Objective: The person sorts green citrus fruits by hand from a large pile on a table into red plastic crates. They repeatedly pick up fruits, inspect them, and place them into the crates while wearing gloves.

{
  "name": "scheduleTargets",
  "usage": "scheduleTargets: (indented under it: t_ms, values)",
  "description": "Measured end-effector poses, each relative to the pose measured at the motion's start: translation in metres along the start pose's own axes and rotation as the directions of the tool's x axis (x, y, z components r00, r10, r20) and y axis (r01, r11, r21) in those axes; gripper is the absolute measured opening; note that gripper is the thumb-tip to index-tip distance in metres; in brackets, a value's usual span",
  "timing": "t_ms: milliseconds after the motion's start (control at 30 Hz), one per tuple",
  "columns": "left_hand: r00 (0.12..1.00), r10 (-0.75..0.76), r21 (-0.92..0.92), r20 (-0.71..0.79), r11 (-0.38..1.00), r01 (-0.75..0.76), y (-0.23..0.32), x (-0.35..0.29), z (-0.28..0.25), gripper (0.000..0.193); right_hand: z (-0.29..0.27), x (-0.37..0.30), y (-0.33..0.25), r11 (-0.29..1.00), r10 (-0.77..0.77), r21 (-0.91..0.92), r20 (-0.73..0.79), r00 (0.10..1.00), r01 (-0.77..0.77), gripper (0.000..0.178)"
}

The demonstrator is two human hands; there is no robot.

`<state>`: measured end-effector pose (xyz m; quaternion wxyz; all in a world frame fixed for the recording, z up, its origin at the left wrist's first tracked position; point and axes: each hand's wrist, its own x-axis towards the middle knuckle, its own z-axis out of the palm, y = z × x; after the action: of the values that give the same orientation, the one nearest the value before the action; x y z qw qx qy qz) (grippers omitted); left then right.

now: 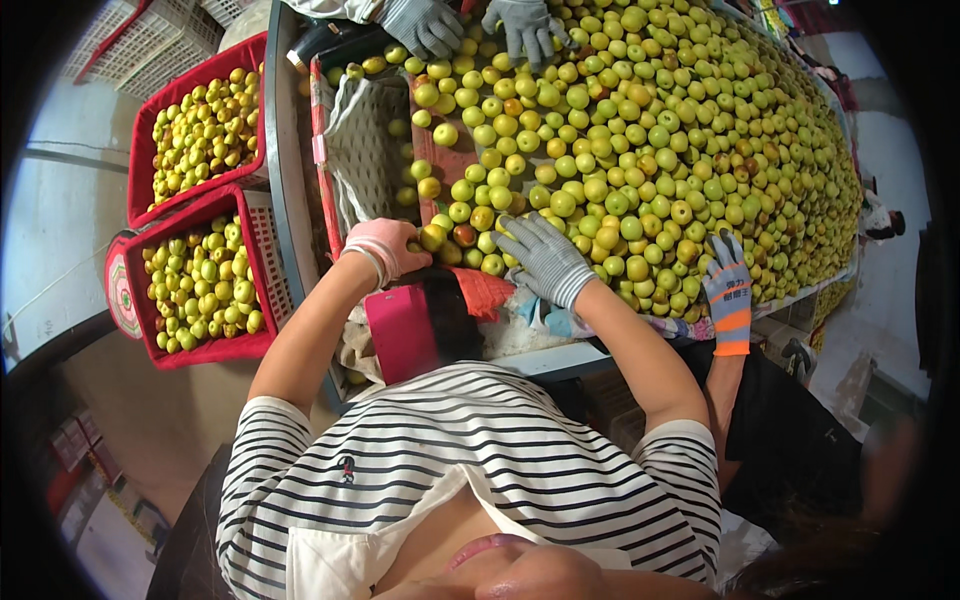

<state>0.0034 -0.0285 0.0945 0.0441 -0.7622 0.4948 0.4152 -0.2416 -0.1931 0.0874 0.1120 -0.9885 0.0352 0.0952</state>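
A broad heap of yellow-green jujubes (640, 160), some with brown patches, covers the sorting table. My left hand (388, 248), in a pink glove, is at the heap's near left edge. Its fingers are curled round a jujube (432, 238) at the fingertips; the palm is hidden. My right hand (545, 258), in a grey knitted glove, lies palm down on the near jujubes with its fingers spread. Between my hands are several loose jujubes, one of them brown (464, 235). Just beyond my left hand is a bin lined with pale dimpled padding (368, 150).
Two red-lined crates (262, 120) (270, 260) of jujubes stand left of the table. Across from me are a co-worker's grey-gloved hands (420, 25) (525, 28). Another person's grey-and-orange glove (730, 290) rests on the heap at right. A magenta box-like thing (400, 333) lies before me.
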Motion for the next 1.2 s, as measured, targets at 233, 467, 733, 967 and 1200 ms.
scheduleTargets:
  t_ms: [233,467,733,967,1200]
  values:
    - [0.827,-0.173,-0.487,-0.534,0.863,-0.134,-0.032,0.002,0.032,0.047,-0.001,0.059,-0.014,0.991,0.13,-0.048,0.081,0.988,-0.126,0.089]
    - [0.752,-0.362,-0.834,-0.551,0.252,-0.49,0.001,0.005,0.066,0.035,0.026,0.111,-0.044,0.957,0.28,0.131,-0.179,0.943,-0.26,0.08]
    - [0.734,-0.34,-0.803,-0.588,0.357,-0.478,-0.011,0.005,0.071,0.033,-0.042,0.025,0.076,0.654,0.696,0.655,-0.324,0.641,-0.379,0.05]
    - [0.596,-0.171,-0.501,-0.785,0.741,-0.448,0.0,0.006,0.07,0.031,-0.013,-0.054,0.061,0.745,0.639,0.194,-0.483,0.599,-0.639,0.055]
    - [0.75,-0.136,-0.594,-0.647,0.707,-0.384,0.008,0.013,0.066,0.032,0.015,0.006,0.002,0.785,0.619,0.391,-0.451,0.644,-0.48,0.062]
